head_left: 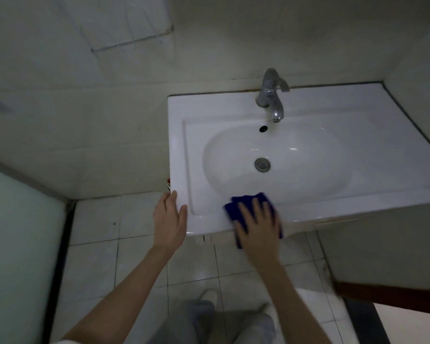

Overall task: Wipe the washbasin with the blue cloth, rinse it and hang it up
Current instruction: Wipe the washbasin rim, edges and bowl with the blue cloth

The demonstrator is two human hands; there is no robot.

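A white washbasin [358, 135] with an oval bowl is set against the wall, a chrome tap [271, 95] at its back and a metal drain [262, 164] in the bowl. The blue cloth [246, 202] lies on the basin's front rim, hanging partly over the edge. My right hand [257, 224] presses flat on the cloth with fingers spread. My left hand [169, 219] rests on the basin's front left corner, fingers around the edge.
Tiled walls stand behind and left of the basin. A frosted glass panel [18, 244] is at the far left. White floor tiles [97, 256] lie below. A cabinet front [382, 244] sits under the basin at right. My grey trouser legs [209, 324] show at the bottom.
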